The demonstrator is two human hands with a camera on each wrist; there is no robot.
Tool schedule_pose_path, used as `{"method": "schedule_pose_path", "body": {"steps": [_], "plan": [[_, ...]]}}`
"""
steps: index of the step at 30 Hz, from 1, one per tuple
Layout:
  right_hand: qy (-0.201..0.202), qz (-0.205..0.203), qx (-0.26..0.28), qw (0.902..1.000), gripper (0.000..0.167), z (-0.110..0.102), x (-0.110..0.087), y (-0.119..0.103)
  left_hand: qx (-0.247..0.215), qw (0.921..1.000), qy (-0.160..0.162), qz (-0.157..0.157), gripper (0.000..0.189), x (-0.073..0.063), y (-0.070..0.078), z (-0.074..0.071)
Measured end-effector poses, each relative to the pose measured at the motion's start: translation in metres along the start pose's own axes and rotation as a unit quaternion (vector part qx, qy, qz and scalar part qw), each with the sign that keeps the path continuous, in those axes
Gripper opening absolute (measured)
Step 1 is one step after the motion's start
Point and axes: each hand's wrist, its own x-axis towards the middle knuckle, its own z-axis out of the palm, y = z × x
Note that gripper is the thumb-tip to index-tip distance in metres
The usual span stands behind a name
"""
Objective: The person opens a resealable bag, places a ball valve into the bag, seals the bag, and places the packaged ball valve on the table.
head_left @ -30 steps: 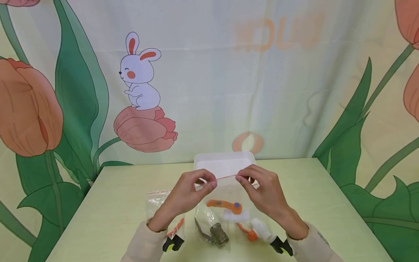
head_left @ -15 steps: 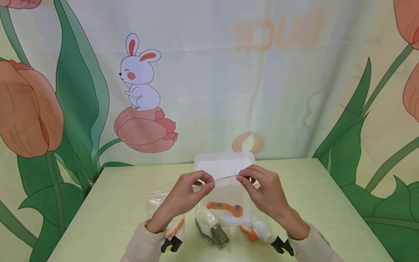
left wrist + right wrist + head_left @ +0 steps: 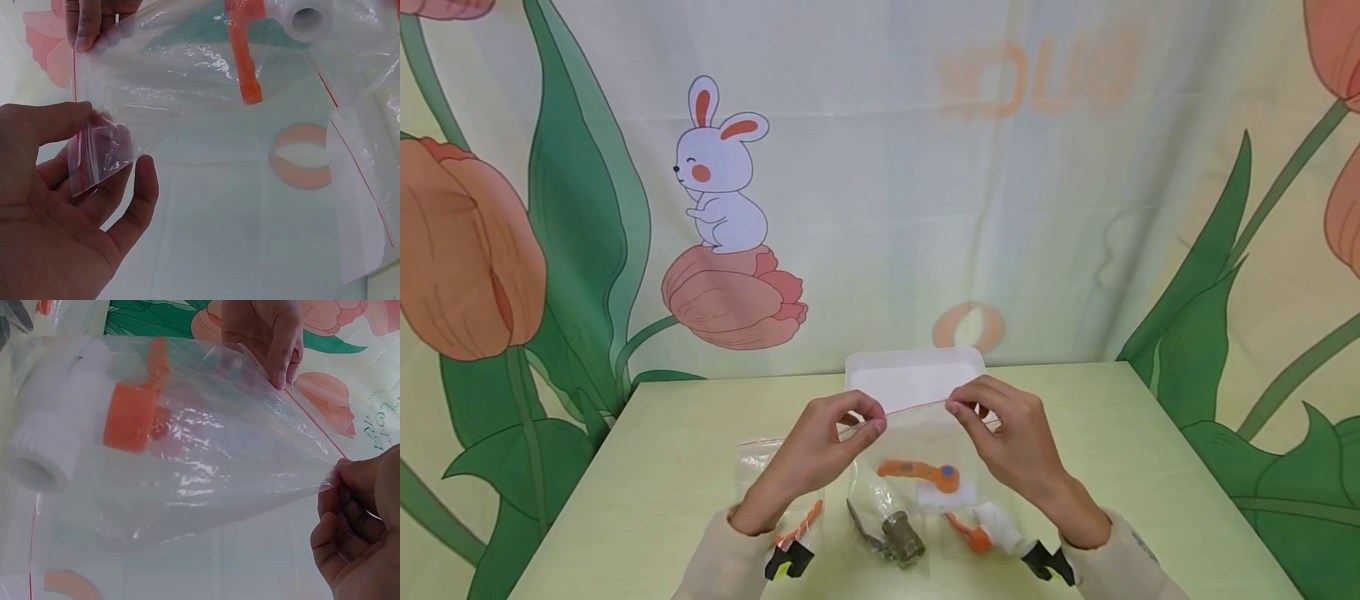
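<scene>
Both hands hold a clear zip bag by its red-lined top edge. The thumb and fingers of my left hand (image 3: 835, 437) pinch one end, and those of my right hand (image 3: 1011, 433) pinch the other. The bag (image 3: 206, 462) is stretched between them. An orange lever-shaped part (image 3: 917, 474) with a blue round spot appears within it in the head view. The right wrist view shows an orange part (image 3: 130, 417) and a white ribbed tube (image 3: 59, 415) through the film. Whether the mouth is sealed, I cannot tell.
A white tray (image 3: 914, 362) stands at the table's back edge. Nearer lie a bagged dark olive fitting (image 3: 902, 537), an orange round-ended part (image 3: 977, 540) beside a white cylinder (image 3: 1000, 528), and another clear bag (image 3: 760, 457) with an orange strip. A printed curtain (image 3: 880, 208) hangs behind.
My left hand has shifted slightly left along the bag's top edge, so more red line shows between the hands. The lever-shaped part has moved a little right and down.
</scene>
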Motion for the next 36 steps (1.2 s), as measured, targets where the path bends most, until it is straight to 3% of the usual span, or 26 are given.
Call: {"method": "schedule_pose_path", "body": {"steps": [7,16,24,32,36], "plan": [[0.001,-0.001,-0.001,1.0,0.009,-0.0013,-0.0005,-0.0002,0.009,0.9996,0.01,0.025,0.004,-0.0014,-0.0015,-0.0007],[0.016,-0.024,-0.003,0.9996,0.016,-0.0013,0.0004,0.0005,0.017,0.9995,0.003,0.025,0.008,-0.0032,-0.0007,-0.0019],[0.002,-0.001,-0.006,1.0,0.01,-0.0019,-0.0023,0.0022,0.031,0.9988,0.008,0.036,0.006,-0.0074,-0.0013,-0.003],[0.011,-0.008,-0.007,0.9999,0.012,-0.0013,-0.0033,0.0035,0.038,0.9969,0.017,0.067,0.003,-0.0075,-0.0038,-0.002],[0.003,0.004,-0.007,1.0,0.002,-0.0023,-0.0032,0.0029,0.045,0.9969,0.016,0.062,0.004,-0.0074,-0.0031,-0.0024]]}}
